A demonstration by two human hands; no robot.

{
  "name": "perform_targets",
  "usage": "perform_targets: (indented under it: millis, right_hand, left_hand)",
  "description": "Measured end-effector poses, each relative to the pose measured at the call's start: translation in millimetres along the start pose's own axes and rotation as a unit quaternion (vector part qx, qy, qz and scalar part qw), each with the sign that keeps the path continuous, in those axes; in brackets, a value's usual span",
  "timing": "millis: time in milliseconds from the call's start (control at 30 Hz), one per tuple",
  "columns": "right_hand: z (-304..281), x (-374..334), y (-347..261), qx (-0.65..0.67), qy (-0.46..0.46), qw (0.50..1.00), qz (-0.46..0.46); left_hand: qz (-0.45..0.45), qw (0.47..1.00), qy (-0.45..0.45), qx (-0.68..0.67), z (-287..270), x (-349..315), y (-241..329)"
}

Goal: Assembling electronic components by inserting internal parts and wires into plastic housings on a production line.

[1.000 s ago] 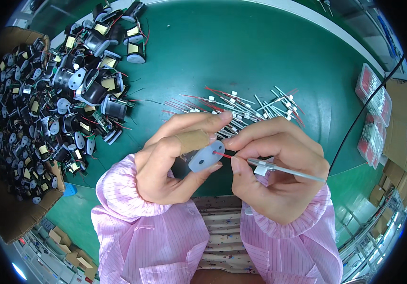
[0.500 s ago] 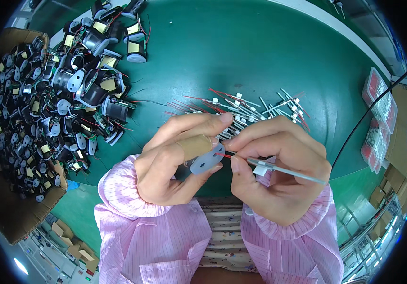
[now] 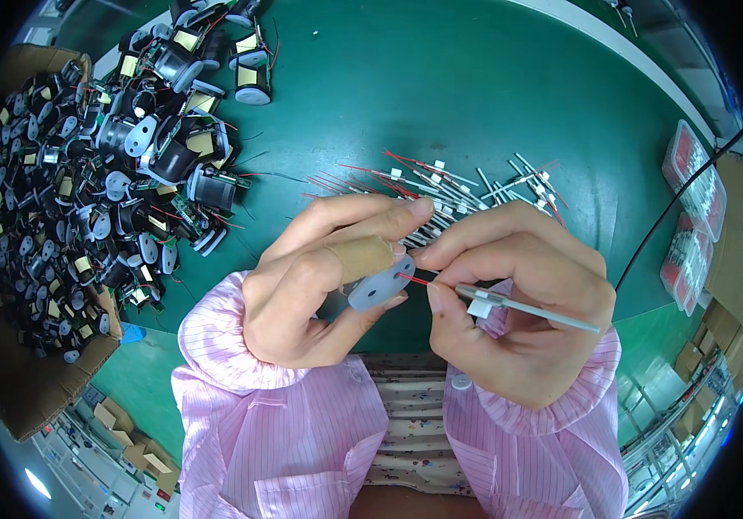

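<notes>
My left hand (image 3: 315, 285), a tan bandage (image 3: 361, 262) round one finger, is closed on a part with a pale grey oval end cap (image 3: 377, 287) that has several holes. Its body is mostly hidden behind my fingers. My right hand (image 3: 518, 298) pinches a red wire (image 3: 415, 278) whose tip meets a hole in the cap; how deep it sits I cannot tell. The wire belongs to a thin grey rod (image 3: 544, 316) with a small white tab, which lies across my right palm. Beyond my hands lies a loose heap of similar wired rods (image 3: 449, 195).
Many black coil-like parts (image 3: 172, 160) with pale caps and wires pile up at the left, spilling from a cardboard box (image 3: 60, 398). Clear plastic boxes of rods (image 3: 696, 186) stand on the right edge of the green table (image 3: 441, 86). A black cable (image 3: 657, 221) runs nearby.
My right hand has shifted slightly right, away from the cap, and more of the red wire shows between them. My left hand keeps its hold on the capped part.
</notes>
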State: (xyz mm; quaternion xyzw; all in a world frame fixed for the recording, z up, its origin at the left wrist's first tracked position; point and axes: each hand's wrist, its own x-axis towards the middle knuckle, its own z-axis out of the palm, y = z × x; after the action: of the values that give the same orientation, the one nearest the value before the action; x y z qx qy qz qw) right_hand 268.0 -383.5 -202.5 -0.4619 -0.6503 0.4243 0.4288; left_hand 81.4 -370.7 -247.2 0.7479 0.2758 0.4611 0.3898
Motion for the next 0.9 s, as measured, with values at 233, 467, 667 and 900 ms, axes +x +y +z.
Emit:
perform_targets:
  millis: [233, 467, 667, 900]
  right_hand:
    - [3, -3, -5, -0.022, 0.000, 1.000, -0.014]
    - [12, -3, 8, -0.061, 0.018, 0.994, -0.084]
    - [5, -3, 2, 0.034, 0.017, 0.999, 0.012]
    - [6, -8, 11, 0.014, -0.022, 0.999, -0.043]
  left_hand:
    - [0.002, 1.000, 0.002, 0.013, -1, -1, 3]
    - [-0.016, 0.999, 0.017, 0.048, 3, 0, 7]
    - [-0.043, 0.996, -0.039, 0.065, -11, 0, 8]
    - [-0.053, 0.994, -0.036, 0.087, -8, -1, 13]
